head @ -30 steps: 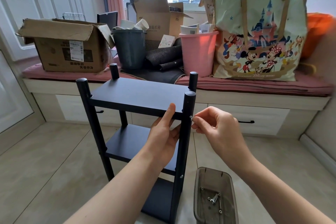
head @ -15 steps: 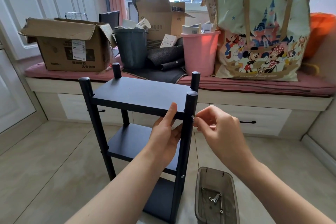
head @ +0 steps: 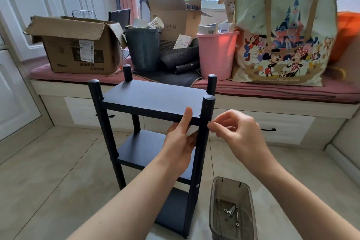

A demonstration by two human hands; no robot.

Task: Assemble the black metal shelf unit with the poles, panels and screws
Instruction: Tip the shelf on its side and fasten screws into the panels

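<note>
The black shelf unit stands upright on the tiled floor with three panels between its black poles. Its top panel is level. My left hand grips the front edge of that panel, thumb on top and fingers underneath, right beside the near right pole. My right hand pinches a small screw against the right side of that pole at top-panel height. A silver screw head shows lower on the same pole.
A clear plastic tray with a small wrench and a few screws lies on the floor by the shelf's right foot. Behind the shelf is a window bench loaded with cardboard boxes, a grey bin, a pink bin and a printed tote bag.
My right hand's fingers have shifted slightly at the screw on the pole. The left hand and the shelf stay where they were.
</note>
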